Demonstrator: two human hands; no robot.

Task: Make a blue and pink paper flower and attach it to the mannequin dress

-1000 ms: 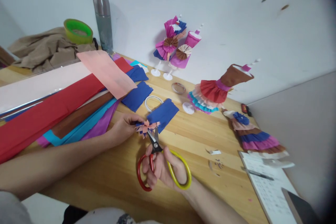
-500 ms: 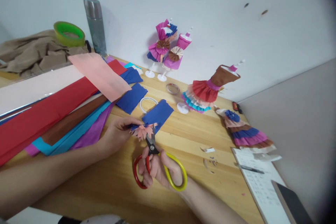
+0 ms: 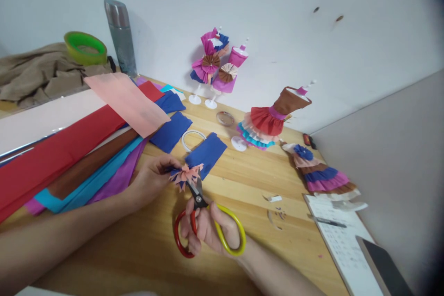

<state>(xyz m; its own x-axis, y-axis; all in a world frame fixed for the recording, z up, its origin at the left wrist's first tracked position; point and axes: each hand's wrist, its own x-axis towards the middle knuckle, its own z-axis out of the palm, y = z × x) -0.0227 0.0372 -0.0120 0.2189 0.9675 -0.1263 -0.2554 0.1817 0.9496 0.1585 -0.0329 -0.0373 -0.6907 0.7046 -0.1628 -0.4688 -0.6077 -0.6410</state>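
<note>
The worktop (image 3: 132, 254) is spreading beneath the hands. A red strip (image 3: 62, 148) is lying left of the left hand (image 3: 151, 180). The right hand (image 3: 207, 227) is gripping scissors (image 3: 199, 199) by 2 loops; their blades are meeting the peach-and-blue paper flower (image 3: 186, 173), which the left hand is pinching. Petal trimming is apparently proceeding, now demanding steady pinching, fingertips staying clear.

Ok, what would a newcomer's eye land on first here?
Probably the scissors with one red and one yellow handle, in the right hand at front centre, blades at the pink-and-blue paper flower in the left hand. Then the brown-topped, tiered dress on its stand, right of centre near the wall, and the long red strip lying across the left.
</note>
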